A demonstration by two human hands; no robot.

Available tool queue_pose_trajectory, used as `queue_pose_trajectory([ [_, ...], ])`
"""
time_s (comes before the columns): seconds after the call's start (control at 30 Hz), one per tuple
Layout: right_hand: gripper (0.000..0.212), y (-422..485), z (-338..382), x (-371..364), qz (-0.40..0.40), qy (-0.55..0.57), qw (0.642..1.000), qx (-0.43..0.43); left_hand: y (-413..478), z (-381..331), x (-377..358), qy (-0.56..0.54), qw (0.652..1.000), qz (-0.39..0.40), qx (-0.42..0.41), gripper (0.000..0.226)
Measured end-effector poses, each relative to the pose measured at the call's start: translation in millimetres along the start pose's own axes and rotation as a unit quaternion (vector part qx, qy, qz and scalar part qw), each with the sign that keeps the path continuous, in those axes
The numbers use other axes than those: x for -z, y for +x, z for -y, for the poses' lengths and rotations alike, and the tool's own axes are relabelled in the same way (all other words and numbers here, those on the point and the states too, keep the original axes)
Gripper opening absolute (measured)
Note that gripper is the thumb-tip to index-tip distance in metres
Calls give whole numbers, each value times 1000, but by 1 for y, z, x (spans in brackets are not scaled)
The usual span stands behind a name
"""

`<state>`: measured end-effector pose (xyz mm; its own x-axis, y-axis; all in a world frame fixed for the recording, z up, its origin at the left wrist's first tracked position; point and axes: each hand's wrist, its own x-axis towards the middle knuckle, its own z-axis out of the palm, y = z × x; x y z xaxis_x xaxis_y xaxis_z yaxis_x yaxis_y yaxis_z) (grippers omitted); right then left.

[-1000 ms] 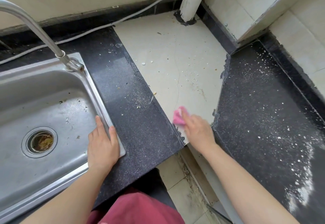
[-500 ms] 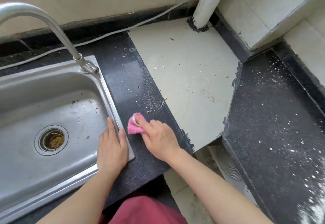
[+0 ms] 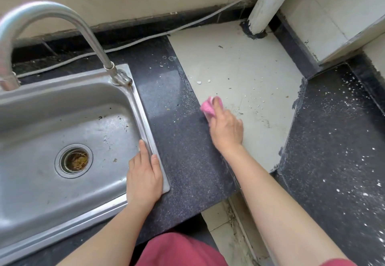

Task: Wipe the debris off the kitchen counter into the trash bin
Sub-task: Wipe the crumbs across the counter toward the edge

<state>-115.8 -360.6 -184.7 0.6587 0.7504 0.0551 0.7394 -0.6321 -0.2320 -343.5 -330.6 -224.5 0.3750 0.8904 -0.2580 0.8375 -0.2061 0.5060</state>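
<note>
My right hand (image 3: 226, 127) holds a pink cloth (image 3: 207, 107) and presses it down where the dark speckled counter (image 3: 183, 140) meets the cream tile panel (image 3: 250, 78). Small crumbs and chips (image 3: 199, 82) lie scattered on the tile ahead of the cloth, and white specks (image 3: 354, 161) cover the dark counter on the right. My left hand (image 3: 143, 178) rests flat with straight fingers on the steel sink's right rim (image 3: 145, 124). No trash bin is in view.
A steel sink (image 3: 41, 140) with a drain strainer (image 3: 74, 160) fills the left, its curved tap (image 3: 52, 13) arching over it. A white pipe (image 3: 268, 0) rises at the back corner, and a white cable (image 3: 145, 38) runs along the wall. A floor gap (image 3: 227, 224) opens between the counters.
My right hand swept the cloth left from the tile onto the dark counter beside my left hand, then back right and farther away to the counter's edge. My left hand stayed on the sink rim.
</note>
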Motion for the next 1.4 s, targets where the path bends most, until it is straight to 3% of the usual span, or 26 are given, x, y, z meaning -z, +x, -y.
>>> queue_pose_trajectory([
  [0.1, 55, -23, 47, -13, 47, 75, 985, 146, 0, 1, -1, 2, 1000, 2, 2, 70],
  [0.17, 53, -40, 76, -29, 69, 58, 967, 238, 1, 2, -1, -3, 1000, 0, 0, 70],
  [0.23, 53, -37, 84, -43, 68, 29, 960, 271, 1, 2, -2, -7, 1000, -4, 0, 69],
  [0.3, 57, -18, 75, -43, 49, -35, 966, 251, 1, 2, -1, -8, 1000, -6, 4, 70],
  [0.37, 58, 8, 54, -36, 39, -104, 979, 172, 0, 1, -1, -5, 1000, -5, 1, 70],
  [0.43, 55, 36, 32, -24, 81, -158, 980, 91, 0, 1, -1, -3, 1000, -3, -3, 69],
  [0.57, 44, 63, 17, -1, 57, -102, 992, -52, 1, 2, -1, -1, 1000, -1, 6, 69],
  [0.67, 48, 46, 55, -3, 89, -10, 995, 48, 1, 1, -1, -1, 1000, -3, 8, 70],
  [0.77, 51, 12, 104, -20, 137, 18, 969, 206, 1, 0, -1, -2, 1000, -5, 6, 70],
  [0.83, 53, 1, 118, -35, 149, 14, 955, 255, 1, 1, -1, -9, 1000, -8, 8, 70],
  [0.9, 54, 12, 110, -42, 135, -28, 961, 240, 1, 2, -1, -11, 1000, -10, 5, 70],
  [1.0, 54, 60, 79, -37, 126, -141, 970, 150, 0, 2, -2, -12, 1000, -12, 0, 70],
  [1.13, 47, 105, 49, -10, 89, -144, 986, 8, 0, 2, -1, -13, 1000, -12, 0, 68],
  [1.23, 48, 88, 74, -8, 110, -44, 990, 77, 2, 2, -1, -11, 1000, -14, 5, 67],
  [1.33, 53, 50, 112, -23, 190, 19, 955, 225, 2, 1, -2, -7, 1000, -13, 21, 68],
  [1.4, 56, 43, 120, -34, 206, 8, 938, 279, 1, 3, -4, -6, 1000, -10, 26, 68],
])
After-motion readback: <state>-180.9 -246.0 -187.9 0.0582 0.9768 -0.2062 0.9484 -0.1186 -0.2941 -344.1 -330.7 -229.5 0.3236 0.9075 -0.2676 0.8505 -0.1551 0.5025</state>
